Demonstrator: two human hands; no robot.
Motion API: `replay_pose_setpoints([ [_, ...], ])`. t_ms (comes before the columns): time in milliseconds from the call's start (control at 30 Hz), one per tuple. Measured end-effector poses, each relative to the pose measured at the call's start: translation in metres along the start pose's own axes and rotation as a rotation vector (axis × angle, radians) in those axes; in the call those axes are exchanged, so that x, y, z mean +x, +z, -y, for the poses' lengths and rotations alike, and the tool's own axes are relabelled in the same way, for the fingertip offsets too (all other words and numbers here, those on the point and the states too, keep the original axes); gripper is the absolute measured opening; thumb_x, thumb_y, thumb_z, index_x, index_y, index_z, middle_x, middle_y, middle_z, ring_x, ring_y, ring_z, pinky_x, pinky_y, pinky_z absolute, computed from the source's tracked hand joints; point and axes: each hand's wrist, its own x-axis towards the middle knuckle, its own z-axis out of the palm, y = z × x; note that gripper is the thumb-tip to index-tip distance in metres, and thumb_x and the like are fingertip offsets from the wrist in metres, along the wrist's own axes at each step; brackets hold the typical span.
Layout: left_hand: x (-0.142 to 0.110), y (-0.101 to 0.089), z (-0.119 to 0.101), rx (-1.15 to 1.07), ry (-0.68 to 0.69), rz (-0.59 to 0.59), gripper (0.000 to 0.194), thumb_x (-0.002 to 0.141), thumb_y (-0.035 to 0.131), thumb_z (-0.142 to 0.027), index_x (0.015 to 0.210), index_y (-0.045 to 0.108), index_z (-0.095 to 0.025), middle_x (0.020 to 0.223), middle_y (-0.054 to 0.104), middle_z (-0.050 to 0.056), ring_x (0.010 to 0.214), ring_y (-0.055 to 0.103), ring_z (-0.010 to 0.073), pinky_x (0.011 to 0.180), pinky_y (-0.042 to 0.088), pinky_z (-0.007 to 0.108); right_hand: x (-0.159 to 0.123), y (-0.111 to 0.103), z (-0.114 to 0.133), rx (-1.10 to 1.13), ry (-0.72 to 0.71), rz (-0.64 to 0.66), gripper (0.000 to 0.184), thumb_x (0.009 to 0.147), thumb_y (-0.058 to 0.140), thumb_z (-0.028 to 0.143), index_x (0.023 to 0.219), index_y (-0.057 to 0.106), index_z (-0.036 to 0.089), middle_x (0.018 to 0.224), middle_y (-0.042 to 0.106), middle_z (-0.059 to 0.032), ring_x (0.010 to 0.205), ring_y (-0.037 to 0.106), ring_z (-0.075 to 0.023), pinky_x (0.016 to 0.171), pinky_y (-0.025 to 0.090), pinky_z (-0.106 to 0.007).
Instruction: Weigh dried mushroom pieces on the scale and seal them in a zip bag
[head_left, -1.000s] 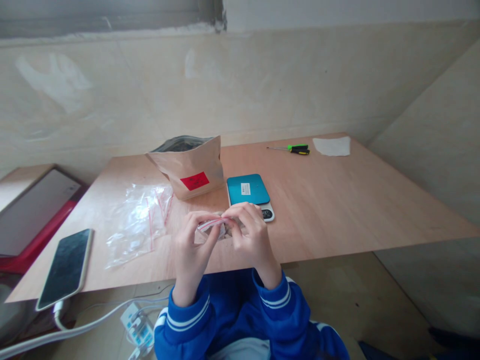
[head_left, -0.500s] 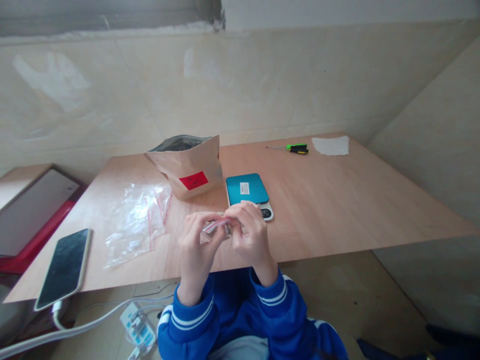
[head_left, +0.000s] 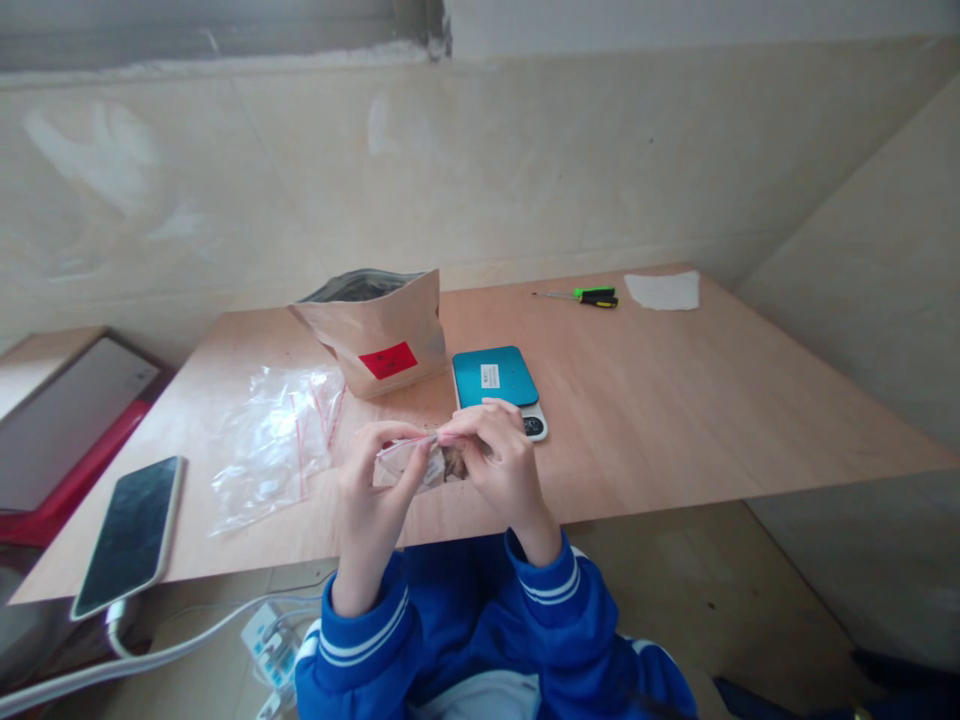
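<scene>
Close together, the fingertips of both hands pinch the top edge of a small clear bag [head_left: 411, 468] with a pink-red strip along its mouth. The left hand [head_left: 376, 490] holds it between thumb and forefinger, those two curved around a gap; the right hand [head_left: 501, 462] has its thumb and forefinger pressed on the edge near the middle. Something brown [head_left: 454, 463] shows beside the right fingers, too small to make out. The bag is above the near edge of the table [head_left: 637, 420], in front of an upright, open paper pouch [head_left: 401, 325] with a red label [head_left: 388, 360]. Just past the right hand sits a scale [head_left: 495, 377] with a blue top, its display partly in view. Left of the hands lie flat clear bags [head_left: 274, 450], then a phone [head_left: 131, 535] with a white cable [head_left: 116, 635] plugged in. Farther back are screwdrivers [head_left: 596, 298] with green and black-and-yellow handles, beside a white sheet [head_left: 664, 291].
</scene>
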Motion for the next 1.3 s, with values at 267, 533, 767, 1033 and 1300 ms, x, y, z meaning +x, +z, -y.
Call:
replay_pose_setpoints([
  [267,-0.001,-0.002,0.002,-0.048,-0.035,0.112,0.007,0.089,0.064,-0.029,0.091,0.063,-0.022,0.086,0.066,0.002,0.081,0.064,0.0165,0.074,0.050,0.029,-0.001,-0.003,0.002,-0.055,0.021,-0.055,0.027,0.092,0.057,0.010,0.075,0.069,0.027,0.072,0.075,0.0051,0.075,0.065,-0.0177,0.080,0.041,-0.038],
  [533,-0.002,0.002,0.004,-0.042,-0.016,0.076,0.008,0.086,0.070,-0.029,0.092,0.069,-0.023,0.088,0.070,0.001,0.083,0.067,0.0169,0.076,0.052,0.031,-0.003,0.002,0.001,-0.053,0.051,-0.015,0.017,0.091,0.064,0.016,0.080,0.071,0.027,0.075,0.075,0.0040,0.077,0.062,-0.0187,0.078,0.042,-0.037],
  [767,-0.003,-0.007,0.014,-0.034,-0.016,-0.047,0.007,0.085,0.071,-0.028,0.090,0.072,-0.024,0.086,0.072,0.000,0.081,0.067,0.0166,0.077,0.053,0.032,-0.003,0.000,-0.008,-0.016,0.103,0.114,0.008,0.087,0.071,0.023,0.094,0.072,0.027,0.090,0.076,0.0022,0.086,0.065,-0.0178,0.083,0.046,-0.034],
  [1033,-0.004,-0.007,0.015,-0.087,-0.033,-0.002,0.005,0.083,0.073,-0.026,0.087,0.073,-0.024,0.084,0.073,0.000,0.081,0.067,0.0166,0.076,0.053,0.031,-0.005,-0.004,-0.016,-0.063,0.057,0.010,0.021,0.091,0.062,0.011,0.079,0.072,0.026,0.077,0.075,0.0029,0.080,0.068,-0.0170,0.083,0.044,-0.036],
  [1300,-0.004,-0.006,0.017,-0.111,-0.073,-0.008,0.005,0.082,0.073,-0.026,0.087,0.074,-0.026,0.085,0.073,-0.002,0.082,0.067,0.0151,0.076,0.052,0.028,-0.006,-0.005,-0.016,-0.035,0.027,-0.007,0.019,0.093,0.061,0.013,0.082,0.072,0.025,0.077,0.076,0.0043,0.075,0.069,-0.0148,0.085,0.040,-0.035],
])
